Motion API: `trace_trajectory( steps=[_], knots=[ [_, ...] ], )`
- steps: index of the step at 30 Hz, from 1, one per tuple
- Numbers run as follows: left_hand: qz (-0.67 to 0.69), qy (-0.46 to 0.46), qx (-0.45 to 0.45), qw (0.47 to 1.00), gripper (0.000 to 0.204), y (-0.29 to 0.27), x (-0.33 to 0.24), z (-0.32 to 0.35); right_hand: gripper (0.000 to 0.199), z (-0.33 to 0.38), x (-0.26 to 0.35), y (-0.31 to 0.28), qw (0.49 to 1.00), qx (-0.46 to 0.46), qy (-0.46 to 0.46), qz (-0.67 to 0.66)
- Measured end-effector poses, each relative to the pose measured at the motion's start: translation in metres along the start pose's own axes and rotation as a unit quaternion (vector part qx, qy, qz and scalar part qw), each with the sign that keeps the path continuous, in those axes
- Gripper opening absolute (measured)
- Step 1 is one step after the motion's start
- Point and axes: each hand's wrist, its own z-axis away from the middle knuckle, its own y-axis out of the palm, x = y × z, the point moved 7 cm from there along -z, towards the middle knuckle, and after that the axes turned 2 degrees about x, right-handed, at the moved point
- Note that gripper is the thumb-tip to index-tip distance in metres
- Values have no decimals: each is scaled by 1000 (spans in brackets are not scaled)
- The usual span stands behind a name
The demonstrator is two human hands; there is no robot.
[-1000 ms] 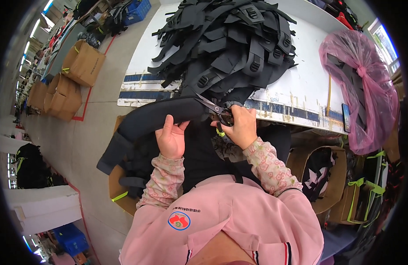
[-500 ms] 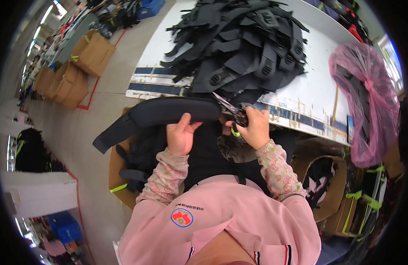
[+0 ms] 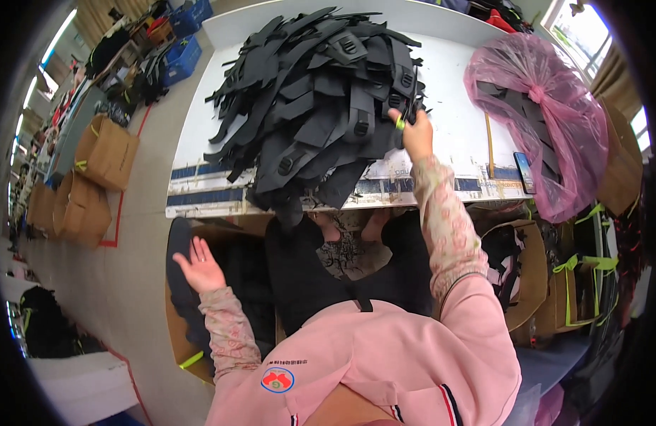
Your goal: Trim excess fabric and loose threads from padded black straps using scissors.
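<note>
My left hand (image 3: 200,265) is open, palm up with fingers spread, beside a long black padded strap (image 3: 180,266). That strap slants over the rim of the cardboard box on my left, and the hand does not grip it. Out over the table, my right hand (image 3: 417,136) is closed around dark-handled scissors (image 3: 414,99) with a yellow-green tie. The blades are hard to make out against the pile of black straps (image 3: 307,106) beside them. Several pieces in this pile carry black plastic buckles.
The white table (image 3: 456,128) has a worn, taped front edge. On its right lie a phone (image 3: 524,172) and a pink plastic bag (image 3: 555,135) of dark pieces. Open cardboard boxes flank my legs, the right box (image 3: 530,284) holding fabric. More boxes (image 3: 104,153) stand at far left.
The padded strap has gone from in front of me to the left box, and my left hand has let go. My right hand has carried the scissors forward to the pile's right edge.
</note>
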Motion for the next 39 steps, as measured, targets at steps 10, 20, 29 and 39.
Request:
trace_trajectory(
  steps=[10,20,29,39],
  knots=[
    [-25,-161,-109,981,17,-112,10,-12,49,-135,-86,21,978,8,184,98],
    [-191,-212,103,953,19,49,74,11,40,-150,-86,20,993,2,-30,-111],
    [-280,-400,425,762,48,199,217,122,33,108,124,-30,860,335,-376,87],
    [-266,-496,400,723,54,200,254,157,32,210,102,-36,868,435,-222,-95]
  ],
)
